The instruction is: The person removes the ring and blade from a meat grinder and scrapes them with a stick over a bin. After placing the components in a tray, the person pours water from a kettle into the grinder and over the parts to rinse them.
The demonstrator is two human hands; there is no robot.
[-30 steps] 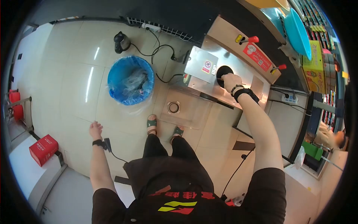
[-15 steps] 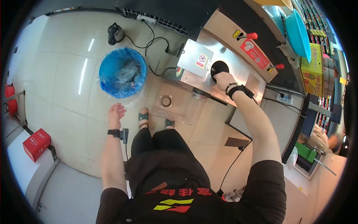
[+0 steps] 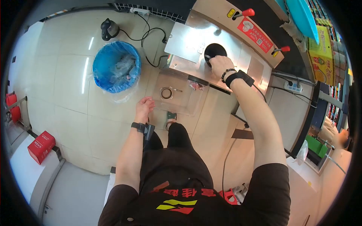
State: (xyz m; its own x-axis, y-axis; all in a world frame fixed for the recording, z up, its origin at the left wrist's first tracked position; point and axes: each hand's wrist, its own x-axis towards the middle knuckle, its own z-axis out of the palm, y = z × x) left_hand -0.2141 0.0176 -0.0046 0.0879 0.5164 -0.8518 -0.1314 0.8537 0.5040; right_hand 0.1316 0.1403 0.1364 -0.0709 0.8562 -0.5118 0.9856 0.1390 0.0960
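Note:
My right hand (image 3: 221,66) is over a black round piece (image 3: 216,49) on the top of a stainless steel machine (image 3: 235,43). Its fingers are curled at the near edge of that piece, and what they grip I cannot tell. Left of it lies a flat metal plate (image 3: 183,41) on the machine. My left hand (image 3: 144,108) hangs empty above the floor with its fingers loosely apart. It is nearest to a clear plastic tray (image 3: 181,103), which has a brown ring-shaped item (image 3: 166,93) in it.
A blue bin (image 3: 98,71) lined with plastic stands on the floor at left, a dark kettle (image 3: 109,29) behind it. Black cords (image 3: 145,37) run across the floor. Two red-knobbed levers (image 3: 247,13) stick out of the machine's back panel. A red box (image 3: 41,147) sits at far left.
My left hand has swung right, from beside the bin towards the tray. My right hand stays at the black round piece. The whole view has shifted slightly.

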